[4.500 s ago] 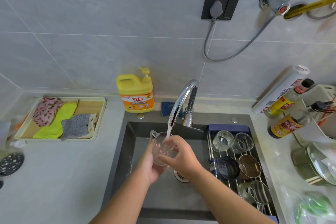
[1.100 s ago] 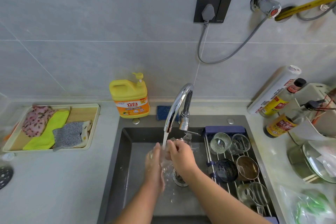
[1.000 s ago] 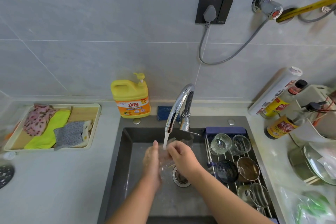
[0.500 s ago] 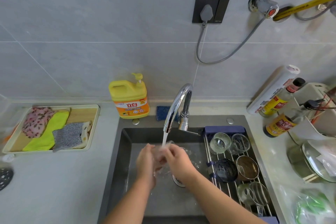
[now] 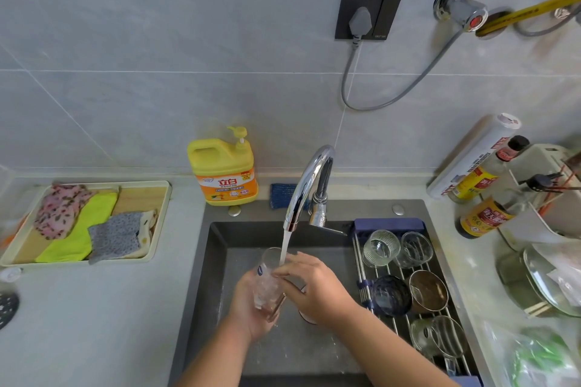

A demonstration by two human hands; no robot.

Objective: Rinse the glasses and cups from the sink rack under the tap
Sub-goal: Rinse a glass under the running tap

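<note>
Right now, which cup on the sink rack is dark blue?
The dark blue cup, in the middle row, just left of the brown cup; the rest are clear glass.

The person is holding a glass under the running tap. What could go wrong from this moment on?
1. The clear glass is wet in the grip of the left hand; it could slip and strike the sink.
2. The right forearm passes close beside the glass mug on the sink rack; a careless pull back might knock it.
</note>
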